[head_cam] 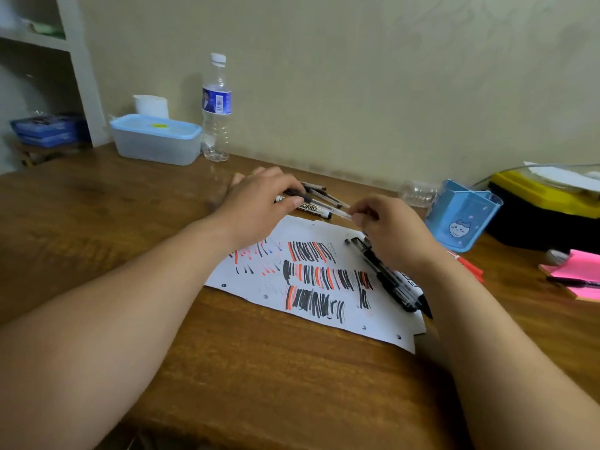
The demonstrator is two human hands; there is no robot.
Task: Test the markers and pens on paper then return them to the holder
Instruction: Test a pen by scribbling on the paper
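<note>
**Item 1: clear pen [339, 212].** Held in the air above the far edge of the paper [253, 292], slanting between both hands. The left hand [259, 203] pinches the dark end between thumb and curled fingers. The right hand [386, 228] pinches the pale end with thumb and fingertips. A grip at each end suits pulling a cap off or pressing one on; which of the two cannot be told.

**Item 2: untested stock [316, 190].** A loose cluster of pens lying near the far edge of the surface [276, 368], partly under the left hand. A whiteboard marker [313, 209] lies at its near side. Probably kept within the left hand's reach for picking.

**Item 3: paper.** Flat at the middle of the surface, covered in rows of black and red-orange strokes. By this, testing looks well advanced.

**Item 4: black pens [386, 277].** Lying together on the right side of the paper, partly under the right wrist. Likely a pile of tested ones awaiting return.

**Item 5: red markers [467, 266].** On the surface just off the paper's right edge.

**Item 6: holder [461, 219].** Blue with a cat print, upright toward the far right corner, apart from the paper. Nothing can be seen standing in it, so the return step appears not yet begun.
</note>
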